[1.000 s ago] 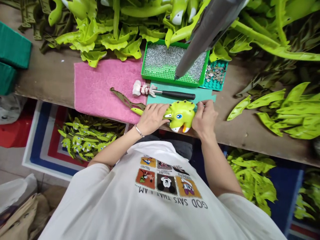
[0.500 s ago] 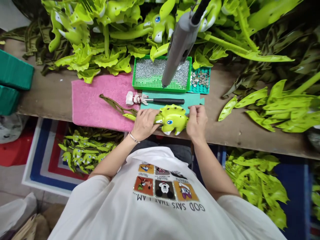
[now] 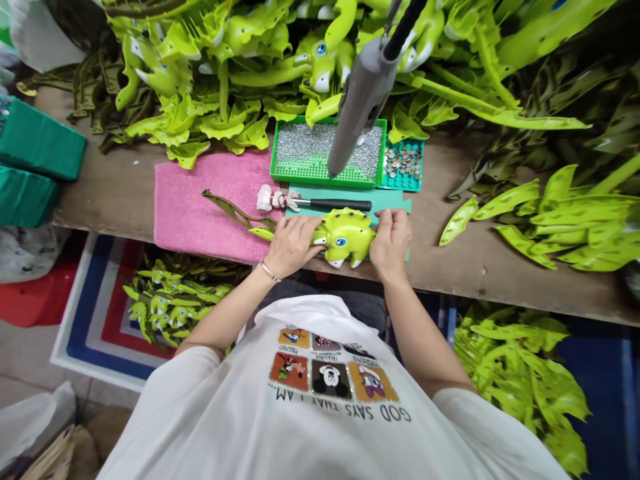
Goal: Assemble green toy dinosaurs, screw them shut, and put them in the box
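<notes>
Your left hand (image 3: 291, 245) is closed over the narrow part of the lime-green toy triceratops (image 3: 349, 235), fingers on top and thumb toward its blue eye, holding it at the front edge of the workbench (image 3: 440, 267). Your right hand (image 3: 391, 241) is curled against the other end of the head, fingers bunched; you cannot tell from this view whether they pinch the toy or something small. Left of your left hand, a slim lime-green piece (image 3: 261, 233) and an olive plastic strip (image 3: 234, 209) stick out over the pink towel (image 3: 195, 207). Just beyond the toy lies a hammer (image 3: 340, 204) with a white-wrapped head and black handle, resting partly on a turquoise mat (image 3: 387, 195). Behind it, you have a green basket (image 3: 325, 180) of small metal fasteners, touching a teal tray (image 3: 403, 183) of metal discs, with a grey power screwdriver (image 3: 356, 107) hanging above the basket.
</notes>
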`<state>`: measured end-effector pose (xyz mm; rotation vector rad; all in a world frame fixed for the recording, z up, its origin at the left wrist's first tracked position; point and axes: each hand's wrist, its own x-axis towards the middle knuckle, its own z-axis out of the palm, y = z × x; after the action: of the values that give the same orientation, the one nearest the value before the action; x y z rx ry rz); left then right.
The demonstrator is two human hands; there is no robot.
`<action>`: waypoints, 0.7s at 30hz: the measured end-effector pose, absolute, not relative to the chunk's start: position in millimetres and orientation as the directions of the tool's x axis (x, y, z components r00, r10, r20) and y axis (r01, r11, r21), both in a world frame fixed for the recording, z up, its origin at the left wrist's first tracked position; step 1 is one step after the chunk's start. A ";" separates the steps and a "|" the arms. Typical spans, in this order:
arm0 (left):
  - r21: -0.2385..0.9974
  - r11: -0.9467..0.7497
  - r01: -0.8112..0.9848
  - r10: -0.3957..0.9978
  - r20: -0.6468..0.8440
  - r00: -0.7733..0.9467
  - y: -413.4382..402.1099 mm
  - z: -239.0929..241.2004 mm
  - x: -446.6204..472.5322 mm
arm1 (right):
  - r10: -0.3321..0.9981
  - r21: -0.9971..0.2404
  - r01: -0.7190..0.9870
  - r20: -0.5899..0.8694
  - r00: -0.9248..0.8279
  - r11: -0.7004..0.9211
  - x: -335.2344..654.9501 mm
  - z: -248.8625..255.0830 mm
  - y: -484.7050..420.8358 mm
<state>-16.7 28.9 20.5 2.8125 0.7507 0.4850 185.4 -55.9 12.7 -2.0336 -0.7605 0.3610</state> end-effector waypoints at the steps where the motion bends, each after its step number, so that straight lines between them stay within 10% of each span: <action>1: 0.252 -0.862 0.440 0.501 0.291 0.815 28.8 20.7 -16.9 | 0.635 -0.836 0.377 0.045 0.771 -0.398 184.7 13.9 -55.9; 9: 0.138 -0.910 0.392 0.396 0.577 0.714 33.9 41.3 -25.8 | 0.675 -0.917 0.258 -0.018 0.738 -0.306 182.5 42.3 -47.2; 21: 0.303 -0.912 0.276 0.359 0.265 0.895 67.3 40.9 -26.9 | 0.675 -0.896 0.355 0.089 0.733 -0.267 243.4 36.4 -39.6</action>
<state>-26.9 67.3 40.9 2.8034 0.4779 0.4631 243.4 -39.6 36.4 -1.8805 -0.7952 0.3796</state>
